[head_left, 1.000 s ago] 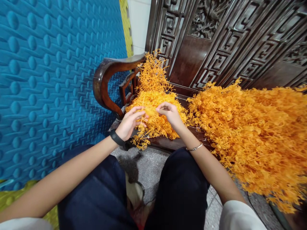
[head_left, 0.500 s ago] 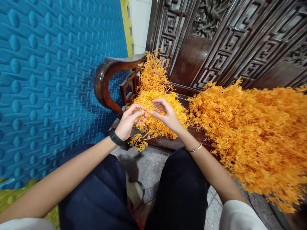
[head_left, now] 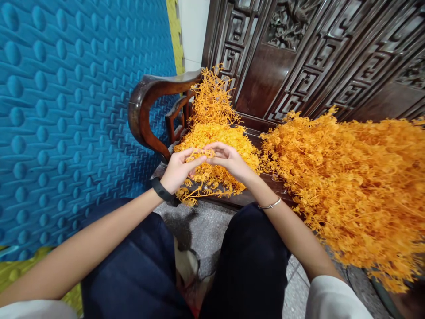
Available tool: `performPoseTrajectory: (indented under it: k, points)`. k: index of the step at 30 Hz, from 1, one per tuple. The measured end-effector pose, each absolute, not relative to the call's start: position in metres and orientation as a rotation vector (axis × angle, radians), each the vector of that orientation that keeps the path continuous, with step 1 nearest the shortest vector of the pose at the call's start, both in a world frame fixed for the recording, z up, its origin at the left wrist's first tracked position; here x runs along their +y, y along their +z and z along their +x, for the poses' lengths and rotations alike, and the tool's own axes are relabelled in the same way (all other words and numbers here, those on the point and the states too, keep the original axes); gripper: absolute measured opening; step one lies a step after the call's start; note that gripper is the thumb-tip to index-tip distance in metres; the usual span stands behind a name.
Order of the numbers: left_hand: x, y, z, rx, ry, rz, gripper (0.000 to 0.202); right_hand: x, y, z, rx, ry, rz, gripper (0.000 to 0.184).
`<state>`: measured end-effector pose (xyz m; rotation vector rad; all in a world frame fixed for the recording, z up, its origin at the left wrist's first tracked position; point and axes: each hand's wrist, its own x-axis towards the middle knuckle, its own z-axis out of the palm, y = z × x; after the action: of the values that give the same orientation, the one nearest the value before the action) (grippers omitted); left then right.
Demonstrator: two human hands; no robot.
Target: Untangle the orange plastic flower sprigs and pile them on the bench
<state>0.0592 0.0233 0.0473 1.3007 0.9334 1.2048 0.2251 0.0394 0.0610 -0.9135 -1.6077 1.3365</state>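
My left hand (head_left: 177,170) and my right hand (head_left: 229,160) meet over the small pile of orange plastic sprigs (head_left: 217,133) at the left end of a dark wooden bench (head_left: 232,197). Both hands pinch one orange sprig (head_left: 202,154) between their fingertips, fingers curled round it. More orange stems (head_left: 199,188) hang below my hands toward the bench's front edge. A black band is on my left wrist, a thin bangle on my right.
A large heap of orange sprigs (head_left: 352,177) covers the bench to the right. The curved wooden armrest (head_left: 146,104) stands left of my hands, the carved backrest (head_left: 299,53) behind. A blue padded mat (head_left: 66,110) lines the left wall. My knees and speckled floor (head_left: 202,230) lie below.
My right hand has lowered and closed its fingers onto the sprig that my left hand holds. The hands have come closer together over the small pile.
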Motion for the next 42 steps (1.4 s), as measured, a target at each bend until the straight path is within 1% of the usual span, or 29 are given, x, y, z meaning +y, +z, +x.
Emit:
performPoseTrajectory:
  k: [2, 5, 8, 10, 16, 20, 22, 30, 33, 38, 40, 42]
  points:
    - [0.025, 0.045, 0.059, 0.951, 1.254, 1.279, 0.019, 0.039, 0.06, 0.224, -1.629, 1.337, -0.943, 0.019]
    - [0.028, 0.045, 0.059, 0.954, 1.343, 1.207, 0.015, 0.038, 0.061, 0.222, -1.709, 1.295, -0.982, 0.017]
    - [0.031, 0.047, 0.058, 0.961, 1.412, 1.184, 0.013, 0.035, 0.064, 0.219, -1.782, 1.307, -0.992, 0.009]
    - [0.031, 0.049, 0.058, 0.977, 1.438, 1.191, 0.013, 0.034, 0.065, 0.217, -1.808, 1.297, -0.987, 0.007]
    - [0.027, 0.054, 0.063, 0.983, 1.449, 1.089, 0.011, 0.031, 0.063, 0.211, -1.905, 1.103, -0.95, 0.016]
    - [0.03, 0.062, 0.061, 0.936, 1.472, 1.064, 0.011, 0.023, 0.059, 0.202, -1.884, 0.933, -0.916, 0.031]
    - [0.033, 0.066, 0.059, 0.917, 1.471, 1.089, 0.012, 0.019, 0.057, 0.197, -1.867, 0.872, -0.884, 0.034]
    - [0.035, 0.07, 0.059, 0.993, 1.446, 1.085, 0.01, 0.011, 0.055, 0.192, -1.947, 0.727, -0.843, 0.034]
    - [0.038, 0.069, 0.057, 1.012, 1.438, 1.064, 0.009, 0.004, 0.052, 0.189, -2.089, 0.54, -0.816, 0.035]
    - [0.058, 0.069, 0.047, 0.993, 1.502, 0.932, 0.01, -0.008, 0.043, 0.171, -2.381, 0.096, -0.566, 0.032]
    - [0.063, 0.069, 0.047, 0.988, 1.477, 1.042, 0.009, -0.006, 0.042, 0.168, -2.332, 0.038, -0.587, 0.031]
    - [0.067, 0.068, 0.049, 0.981, 1.402, 1.135, 0.008, -0.003, 0.042, 0.17, -2.253, 0.073, -0.656, 0.03]
